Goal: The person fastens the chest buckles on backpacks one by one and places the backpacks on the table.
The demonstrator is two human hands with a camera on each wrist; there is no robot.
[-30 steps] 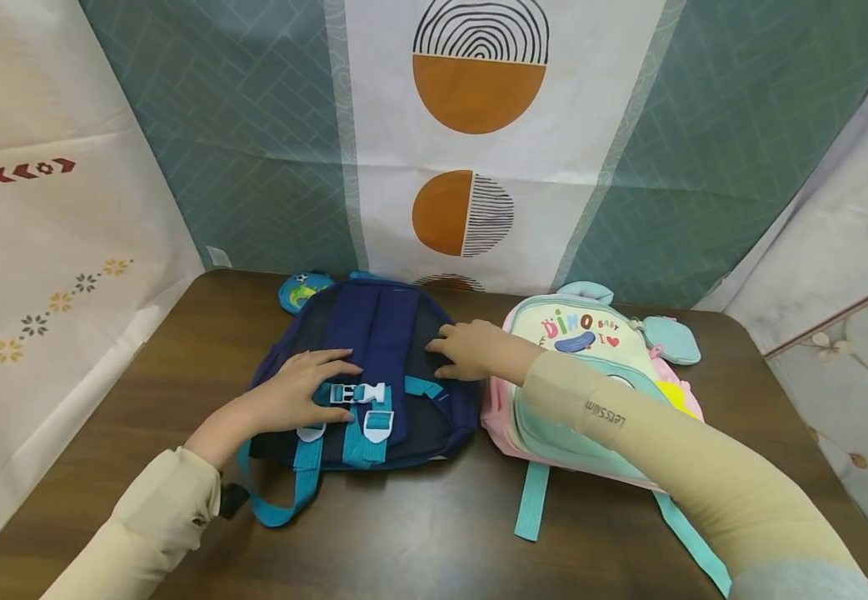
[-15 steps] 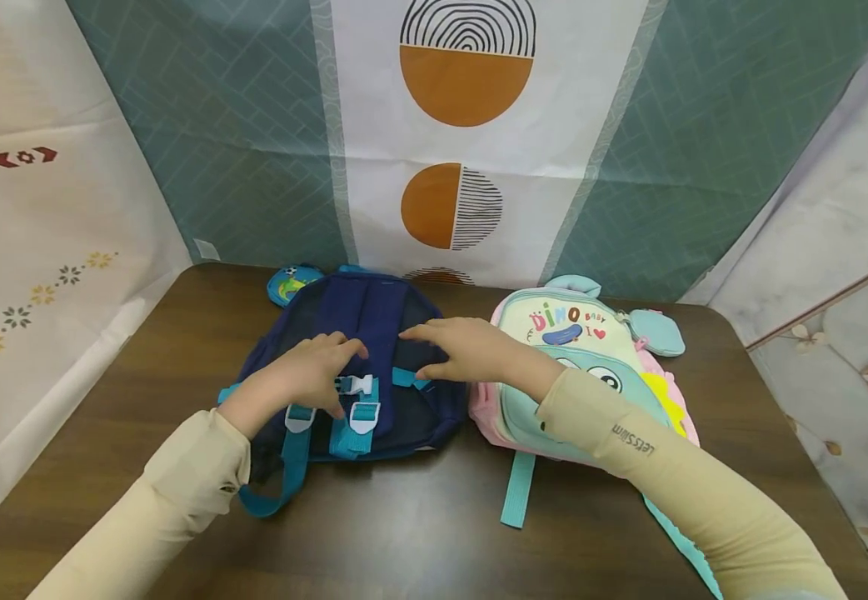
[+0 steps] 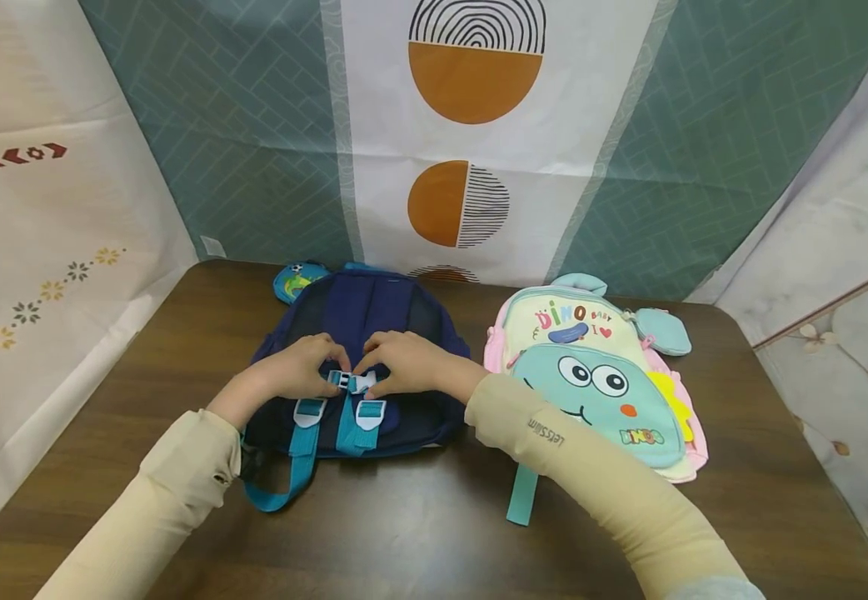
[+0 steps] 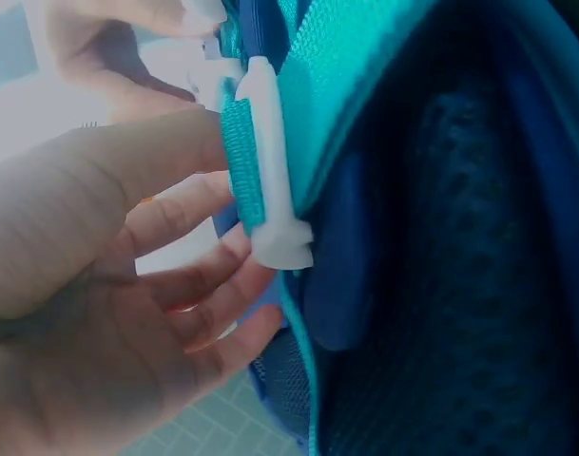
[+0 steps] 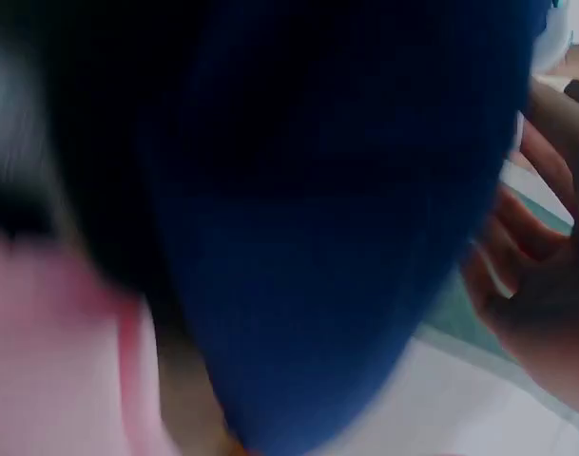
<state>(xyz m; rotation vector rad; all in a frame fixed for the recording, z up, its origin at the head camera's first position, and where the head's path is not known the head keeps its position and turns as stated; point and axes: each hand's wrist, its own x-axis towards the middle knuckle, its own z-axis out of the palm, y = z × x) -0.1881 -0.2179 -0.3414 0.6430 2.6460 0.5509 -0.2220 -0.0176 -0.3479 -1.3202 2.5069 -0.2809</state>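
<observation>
A navy backpack (image 3: 374, 308) lies with its straps facing up, and a white buckle (image 3: 362, 382) joins its turquoise straps across the middle. My left hand (image 3: 301, 367) pinches the buckle's left end. At the other end, the thumb and fingers of my right hand (image 3: 411, 362) pinch it too. The left wrist view shows a white strap adjuster (image 4: 270, 161) hanging beside my left hand (image 4: 127, 247), with the other hand's fingertips at the top. Dark blue fabric fills most of the right wrist view, blurred, and my right hand (image 5: 541, 247) is at its right edge.
A pink and mint dinosaur backpack (image 3: 591, 392) lies to the right, under the line of my right forearm. The small blue pouch (image 3: 297, 282) sits behind the navy bag. Patterned cloths (image 3: 269, 150) hang along the back and sides of the brown table (image 3: 419, 533).
Both hands have come down and inward from hovering over the navy backpack. They now pinch the white buckle from either side. The right forearm has moved left, uncovering more of the dinosaur backpack.
</observation>
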